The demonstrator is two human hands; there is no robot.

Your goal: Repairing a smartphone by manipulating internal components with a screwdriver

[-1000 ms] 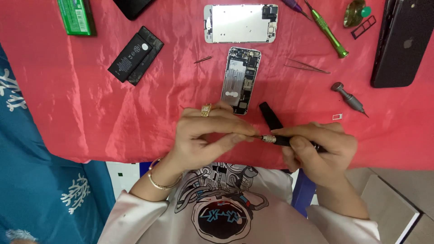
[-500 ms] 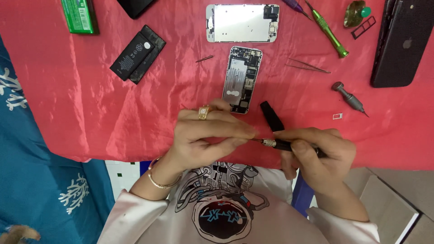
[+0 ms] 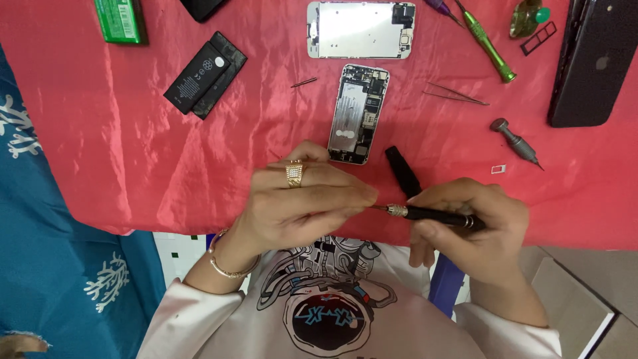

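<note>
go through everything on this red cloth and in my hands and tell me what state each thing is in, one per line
Black screwdriver: held level in the right hand, left hand fingers at its tip.
Opened phone: lying flat, insides exposed, no screen on it.
Screen panel: detached, lying apart above the phone.
Black battery: out, lying on the cloth.
Green screwdriver: lying unused.
Tweezers: lying unused.
Dark phone: lying back up.
</note>
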